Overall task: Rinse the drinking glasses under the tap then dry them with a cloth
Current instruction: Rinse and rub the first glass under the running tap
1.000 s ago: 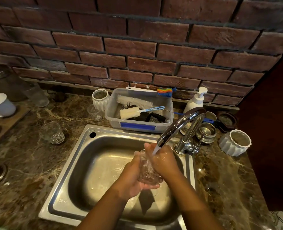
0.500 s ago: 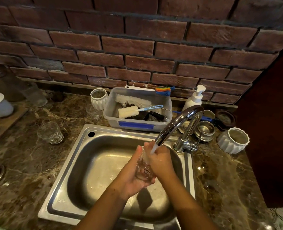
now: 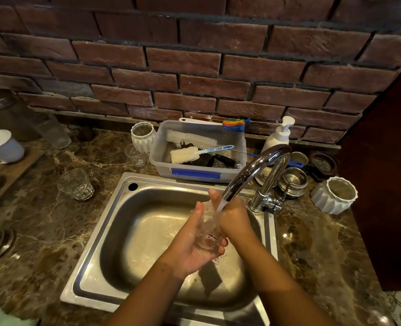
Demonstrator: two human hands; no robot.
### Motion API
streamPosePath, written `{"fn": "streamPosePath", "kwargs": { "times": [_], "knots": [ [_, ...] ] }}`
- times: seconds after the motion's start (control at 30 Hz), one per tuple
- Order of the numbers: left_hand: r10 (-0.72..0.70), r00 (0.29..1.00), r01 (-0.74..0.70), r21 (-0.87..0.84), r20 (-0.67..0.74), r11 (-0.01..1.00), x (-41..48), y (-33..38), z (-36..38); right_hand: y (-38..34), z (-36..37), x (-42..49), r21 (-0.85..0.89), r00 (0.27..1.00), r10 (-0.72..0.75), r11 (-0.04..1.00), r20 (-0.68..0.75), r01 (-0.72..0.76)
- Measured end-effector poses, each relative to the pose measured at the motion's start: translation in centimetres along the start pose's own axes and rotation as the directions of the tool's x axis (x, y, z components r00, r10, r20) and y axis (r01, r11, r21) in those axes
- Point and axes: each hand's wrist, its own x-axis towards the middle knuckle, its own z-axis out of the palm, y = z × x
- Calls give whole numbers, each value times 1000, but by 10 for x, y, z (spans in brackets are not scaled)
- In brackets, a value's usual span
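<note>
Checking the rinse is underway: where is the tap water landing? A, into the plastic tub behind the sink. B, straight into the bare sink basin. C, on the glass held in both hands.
C: the stream from the tap falls onto the glass gripped between the left hand and right hand.

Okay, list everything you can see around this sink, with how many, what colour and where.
counter: one, brown marble, around the sink
sink: one, steel, set in the counter
tap: one, chrome, at the sink's right rim
held glass: one, clear, under the running tap
tub: one, clear with blue label, behind the sink, holding brushes
loose glasses: two, clear, counter, left of sink and tub
ribbed pots: two, white, left of tub and far right
soap pump: one, white, behind the tap
steel cups: count unclear, silver, behind the tap
left hand: one, cups the held glass from below
right hand: one, holds its right side
</note>
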Motion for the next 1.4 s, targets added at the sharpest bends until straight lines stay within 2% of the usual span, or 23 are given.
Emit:
{"fn": "streamPosePath", "kwargs": {
  "times": [0.13,0.23,0.27,0.33,0.37,0.4,0.47,0.57,0.63,0.73,0.87,0.93,1.03,1.1,1.17,1.23,1.33,1.4],
  "knots": [
    [28,999,-27,-44,17,999,0,-2,2,2,-4,9,91,998,-68,994,2,67],
    [16,1000,-17,-55,-14,998,3,1,-1,8,1,10,202,995,99,974,8,-99],
    [36,999,-37,-21,-41,999,3,2,-2,12,2,8,160,998,64,985,-17,-60],
    [103,990,-91,118,-94,989,3,4,-3,21,4,3,-46,981,-187,982,-41,185],
    [135,984,-109,202,-119,973,2,4,-1,25,5,1,-163,964,-264,953,-23,257],
    [160,979,-124,263,-123,957,1,4,0,27,5,1,-264,957,-290,923,6,282],
    [156,984,-126,289,-82,949,-1,3,6,24,6,3,-318,954,-300,903,16,289],
    [113,991,-98,191,-68,977,-4,2,10,22,9,2,-49,949,-290,957,-121,286],
    [84,993,-80,59,-77,995,-3,3,7,30,15,-3,45,958,-256,964,-132,264],
    [36,993,-40,-33,-113,999,0,4,1,44,20,-11,-52,969,-247,968,-17,245],
    [47,994,-31,152,-103,988,4,-2,-3,48,9,-5,-183,949,-313,936,-44,300],
    [49,994,-29,195,-99,980,3,-5,-3,48,8,1,-158,952,-281,952,-120,261],
    [48,996,-34,169,-80,985,1,-7,-1,43,5,3,50,961,-161,983,-225,176],
    [47,993,-43,44,-105,998,1,-5,2,42,7,-1,68,968,-201,975,-151,213],
    [50,991,-57,-53,-127,997,2,-1,4,43,13,-9,-74,962,-272,960,-10,270],
    [33,991,-41,-54,-133,998,1,1,4,44,15,-11,-206,946,-324,924,19,321],
    [18,995,-17,18,-103,1000,-1,-1,-1,42,8,-4,-142,962,-269,955,-44,260],
    [16,996,-12,44,-83,999,-2,-4,-1,40,7,1,-6,989,-134,991,-65,133]
  ]
}}
